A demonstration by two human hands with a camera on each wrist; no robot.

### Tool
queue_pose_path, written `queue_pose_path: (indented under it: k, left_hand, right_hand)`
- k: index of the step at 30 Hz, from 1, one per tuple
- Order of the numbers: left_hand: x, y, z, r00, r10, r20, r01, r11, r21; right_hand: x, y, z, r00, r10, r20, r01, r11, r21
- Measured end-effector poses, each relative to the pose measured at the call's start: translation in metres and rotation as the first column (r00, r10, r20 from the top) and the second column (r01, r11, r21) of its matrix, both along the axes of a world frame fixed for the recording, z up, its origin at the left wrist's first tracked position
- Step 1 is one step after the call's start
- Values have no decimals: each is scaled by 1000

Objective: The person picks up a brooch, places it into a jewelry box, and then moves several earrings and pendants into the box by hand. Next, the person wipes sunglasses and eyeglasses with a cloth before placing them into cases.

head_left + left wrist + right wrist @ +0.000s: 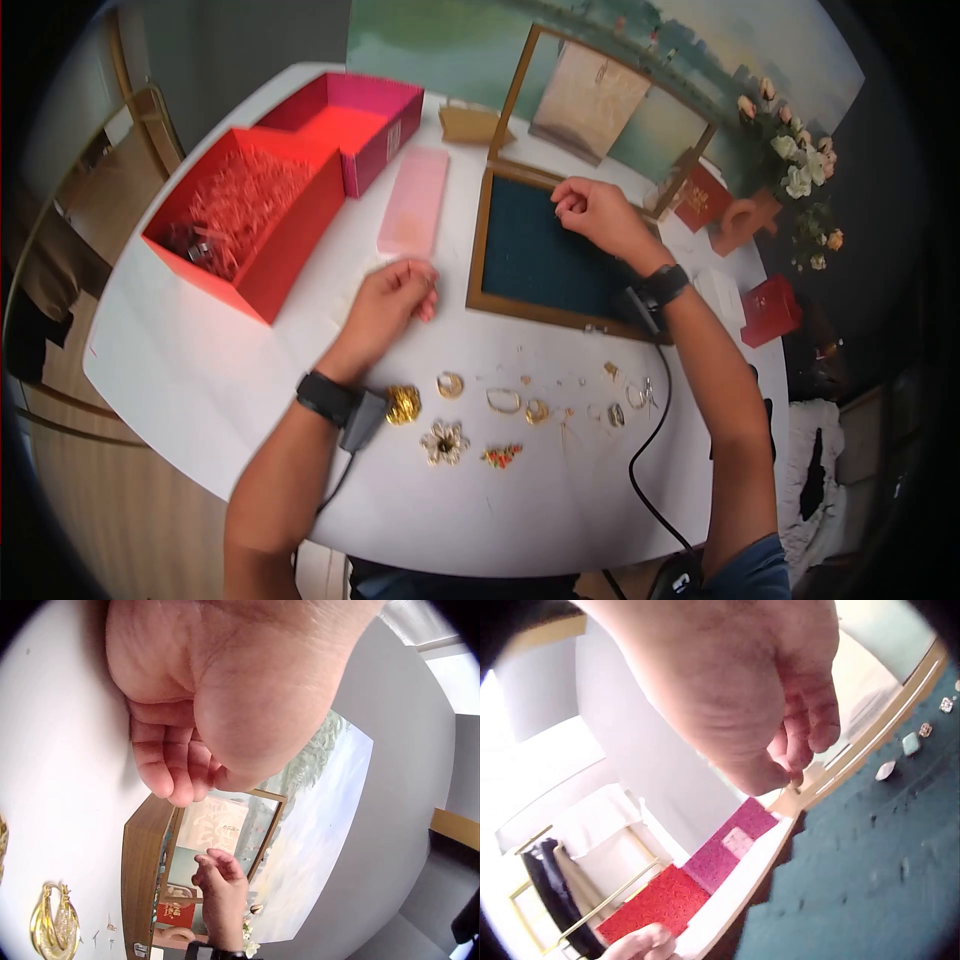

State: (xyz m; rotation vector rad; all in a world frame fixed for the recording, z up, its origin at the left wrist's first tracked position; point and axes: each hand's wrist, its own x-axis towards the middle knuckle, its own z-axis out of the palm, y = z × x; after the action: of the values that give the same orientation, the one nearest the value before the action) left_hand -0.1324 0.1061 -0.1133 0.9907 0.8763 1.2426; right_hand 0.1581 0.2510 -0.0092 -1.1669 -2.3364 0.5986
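My right hand [598, 212] is over a wooden jewelry box [478, 240] with a dark teal padded lining [545, 262]. Its fingers bend toward the thumb, and I cannot tell if a small piece sits between the tips. Small gem-topped pieces, among them a pale pointed one [886, 771] and a light green one [910, 743], sit along the lining's edge. The box's framed glass lid [522, 88] stands raised. My left hand [385, 305] rests loosely curled on the white table, left of the box, with no object showing in it.
In front of the box lie gold hoop earrings [450, 385], a gold bundle [403, 405], a flower brooch [444, 443], an orange-red brooch [502, 456] and several small pieces. A red box [290, 260] with shredded paper and a pink case [414, 200] stand left; flowers [797, 180] stand right.
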Motion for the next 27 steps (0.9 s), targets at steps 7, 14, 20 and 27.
queue_pose_path:
  k: [7,14,20,27]
  left_hand:
    - [-1,-1,6,999,-9,-48,10,999,33]
    - [0,-1,7,999,-2,-45,4,1000,28]
    - [0,1,2,1000,-6,-18,7,1000,17]
    - [0,-1,6,1000,-11,-15,11,1000,6]
  right_hand:
    - [0,-143,-9,914,281,292,-248,958,-145]
    - [8,-154,-9,945,220,242,-202,975,-94]
    - [32,-57,4,982,-93,167,96,995,-10]
    - [20,22,-23,917,-153,370,92,980,177]
